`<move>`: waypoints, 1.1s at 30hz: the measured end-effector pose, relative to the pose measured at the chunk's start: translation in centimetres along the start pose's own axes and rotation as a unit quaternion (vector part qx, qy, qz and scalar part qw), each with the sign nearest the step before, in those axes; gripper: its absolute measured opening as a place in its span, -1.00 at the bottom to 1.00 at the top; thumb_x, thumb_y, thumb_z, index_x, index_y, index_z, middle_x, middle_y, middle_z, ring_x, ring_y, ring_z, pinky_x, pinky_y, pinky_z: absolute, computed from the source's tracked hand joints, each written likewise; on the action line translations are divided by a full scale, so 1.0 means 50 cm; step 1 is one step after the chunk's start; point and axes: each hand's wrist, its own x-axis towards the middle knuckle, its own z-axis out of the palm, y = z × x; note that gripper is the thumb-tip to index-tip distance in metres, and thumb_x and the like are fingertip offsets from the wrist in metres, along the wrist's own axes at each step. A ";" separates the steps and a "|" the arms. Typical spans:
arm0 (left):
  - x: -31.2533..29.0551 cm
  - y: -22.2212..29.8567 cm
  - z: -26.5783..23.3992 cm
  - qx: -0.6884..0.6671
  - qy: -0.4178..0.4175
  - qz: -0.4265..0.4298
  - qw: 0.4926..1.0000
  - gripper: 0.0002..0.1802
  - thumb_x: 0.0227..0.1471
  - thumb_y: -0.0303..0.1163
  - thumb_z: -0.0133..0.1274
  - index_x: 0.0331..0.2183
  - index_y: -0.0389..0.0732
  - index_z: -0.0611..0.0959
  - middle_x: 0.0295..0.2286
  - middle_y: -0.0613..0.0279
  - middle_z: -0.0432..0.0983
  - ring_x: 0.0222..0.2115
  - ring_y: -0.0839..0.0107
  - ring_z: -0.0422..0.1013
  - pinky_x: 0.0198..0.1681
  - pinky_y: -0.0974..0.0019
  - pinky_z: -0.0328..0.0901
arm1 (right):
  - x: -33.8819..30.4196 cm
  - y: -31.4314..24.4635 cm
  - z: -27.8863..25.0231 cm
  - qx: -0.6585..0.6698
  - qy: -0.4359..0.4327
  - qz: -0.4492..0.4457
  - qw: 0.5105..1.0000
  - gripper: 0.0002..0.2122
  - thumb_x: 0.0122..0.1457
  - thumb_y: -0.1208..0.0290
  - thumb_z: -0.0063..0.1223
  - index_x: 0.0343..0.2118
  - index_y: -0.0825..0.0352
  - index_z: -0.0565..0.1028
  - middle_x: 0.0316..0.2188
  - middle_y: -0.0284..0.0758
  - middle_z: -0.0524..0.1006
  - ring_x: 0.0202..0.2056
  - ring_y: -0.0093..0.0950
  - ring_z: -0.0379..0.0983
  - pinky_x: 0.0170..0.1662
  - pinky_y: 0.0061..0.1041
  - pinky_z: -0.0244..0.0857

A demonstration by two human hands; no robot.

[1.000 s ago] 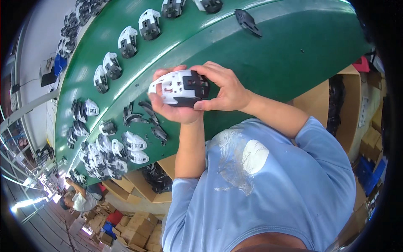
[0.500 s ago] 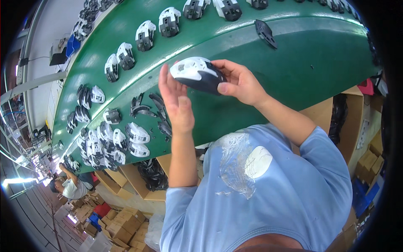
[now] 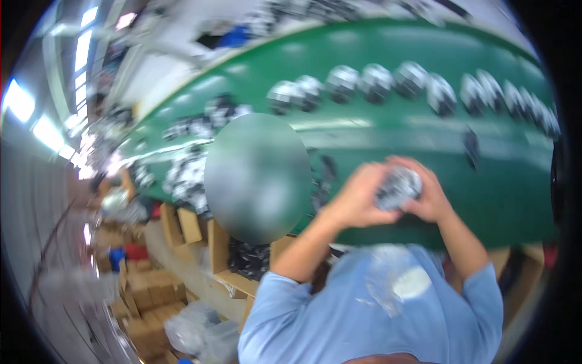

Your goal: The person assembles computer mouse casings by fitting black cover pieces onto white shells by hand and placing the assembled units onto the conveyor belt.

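Above the near edge of the green table, both my hands grip a white and black computer mouse shell (image 3: 399, 187). My left hand (image 3: 362, 199) is closed round its left side, with the thumb along the near edge. On the opposite side, my right hand (image 3: 433, 197) curls its fingers over the far end and presses its thumb near the front. Motion blur smears the shell's details. A dark curved piece (image 3: 471, 147) lies on the table to the right, and several dark curved parts (image 3: 327, 170) lie left of my hands.
Several mouse shells (image 3: 376, 84) stand in a row across the green table (image 3: 388, 145). More are piled at the left (image 3: 187, 176). A blurred round patch covers part of the scene. Cardboard boxes (image 3: 151, 288) are on the floor, and another person (image 3: 118, 194) is at far left.
My left hand, open beside the mouse shell before, is now closed on it too. The shell has turned in my hands, and the whole view has swung left.
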 end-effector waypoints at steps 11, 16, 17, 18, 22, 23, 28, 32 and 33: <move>-0.049 0.054 0.038 -0.028 0.114 -0.023 0.993 -0.21 -0.24 -0.26 0.39 0.02 -0.37 0.46 -0.13 -0.09 0.47 -0.17 0.00 0.48 -0.08 0.13 0.38 | -0.060 0.040 0.079 0.210 0.183 -0.022 0.960 0.00 -0.14 -0.21 0.43 0.23 0.42 0.22 0.14 -0.10 0.41 0.12 -0.32 0.40 0.18 -0.33 0.31; -0.035 0.063 0.036 -0.066 0.107 0.015 0.992 -0.25 -0.29 -0.26 0.40 -0.05 -0.37 0.50 -0.18 -0.04 0.48 -0.22 0.02 0.48 -0.12 0.17 0.39 | -0.035 0.015 0.103 0.291 0.148 -0.033 0.945 0.03 -0.13 -0.30 0.36 0.21 0.44 0.21 0.05 -0.11 0.48 0.10 -0.29 0.43 0.15 -0.32 0.35; -0.034 0.063 0.037 -0.069 0.122 0.022 0.990 -0.27 -0.30 -0.26 0.40 -0.07 -0.37 0.51 -0.20 -0.02 0.49 -0.23 0.04 0.48 -0.13 0.18 0.39 | -0.033 0.017 0.102 0.285 0.158 -0.034 0.945 0.02 -0.11 -0.31 0.34 0.21 0.47 0.20 0.01 -0.11 0.50 0.08 -0.28 0.45 0.14 -0.33 0.36; -0.034 0.065 0.040 -0.069 0.124 0.021 0.990 -0.27 -0.30 -0.26 0.40 -0.07 -0.37 0.51 -0.20 -0.02 0.49 -0.23 0.04 0.48 -0.13 0.18 0.39 | -0.031 0.011 0.104 0.285 0.157 -0.034 0.945 0.02 -0.11 -0.31 0.34 0.21 0.47 0.20 0.01 -0.11 0.50 0.08 -0.28 0.45 0.14 -0.33 0.36; -0.038 0.067 0.035 -0.082 0.124 -0.017 0.989 -0.32 -0.27 -0.27 0.40 -0.09 -0.36 0.53 -0.20 0.01 0.51 -0.24 0.16 0.49 -0.13 0.23 0.39 | -0.028 -0.002 0.108 0.293 0.174 -0.012 0.940 -0.03 -0.04 -0.31 0.28 0.18 0.49 0.23 -0.04 -0.12 0.53 0.06 -0.30 0.47 0.12 -0.34 0.37; -0.037 0.064 0.030 -0.090 0.090 -0.049 0.991 -0.32 -0.25 -0.28 0.40 -0.07 -0.35 0.53 -0.19 0.02 0.52 -0.22 0.22 0.50 -0.12 0.24 0.39 | -0.029 -0.001 0.106 0.285 0.174 -0.004 0.943 -0.05 -0.03 -0.31 0.27 0.16 0.47 0.24 -0.03 -0.13 0.52 0.06 -0.32 0.46 0.12 -0.35 0.36; -0.040 0.056 0.025 -0.211 0.160 -0.076 0.961 -0.33 -0.17 -0.34 0.41 -0.03 -0.28 0.46 -0.03 0.07 0.45 -0.13 0.36 0.47 -0.09 0.29 0.39 | -0.021 -0.015 0.099 0.275 0.185 0.027 0.943 -0.19 0.03 -0.27 0.25 0.09 0.38 0.29 -0.01 -0.18 0.48 0.05 -0.37 0.45 0.12 -0.42 0.32; -0.041 0.014 0.043 -0.218 0.205 -0.030 0.954 -0.31 -0.11 -0.35 0.41 0.01 -0.23 0.41 0.02 0.09 0.34 -0.05 0.35 0.37 -0.01 0.32 0.32 | -0.033 -0.001 0.103 0.187 0.192 -0.033 0.963 -0.55 0.24 -0.03 0.12 -0.10 0.31 0.41 0.02 -0.15 0.41 0.11 -0.28 0.34 0.18 -0.30 0.22; -0.039 0.006 0.044 -0.180 0.225 -0.008 0.958 -0.28 -0.10 -0.34 0.40 0.04 -0.23 0.37 -0.01 0.11 0.35 -0.03 0.37 0.34 0.01 0.33 0.29 | -0.025 -0.015 0.106 0.047 0.220 -0.078 0.971 -0.65 0.30 0.05 0.06 -0.17 0.30 0.44 0.02 -0.12 0.39 0.15 -0.24 0.29 0.20 -0.23 0.18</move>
